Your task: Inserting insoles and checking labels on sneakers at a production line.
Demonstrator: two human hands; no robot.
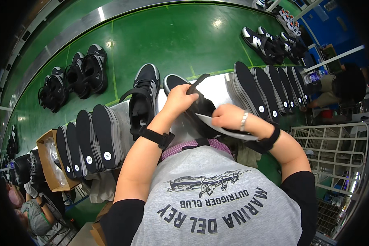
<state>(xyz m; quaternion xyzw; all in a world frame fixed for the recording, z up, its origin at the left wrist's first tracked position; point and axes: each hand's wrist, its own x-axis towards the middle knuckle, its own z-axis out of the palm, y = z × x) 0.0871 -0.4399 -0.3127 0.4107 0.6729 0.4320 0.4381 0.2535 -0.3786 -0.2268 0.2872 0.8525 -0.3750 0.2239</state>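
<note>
Holding a black shoe (201,110) close to the body, the left hand (180,99) is closed on its tongue. The right hand (227,118) is closed on a pale insole (217,127) at the shoe's opening. Just left stands another black shoe (143,98). Rows of dark insoles (90,139) lean on the surface (217,88) on both sides. Farther off, more shoes (76,80) ride a green belt (172,37).

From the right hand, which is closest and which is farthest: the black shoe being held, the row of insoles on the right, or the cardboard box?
1. Black shoe: touching the right hand, beside it.
2. Right row of insoles: just beyond, up and right.
3. Cardboard box: far off at the lower left.
</note>
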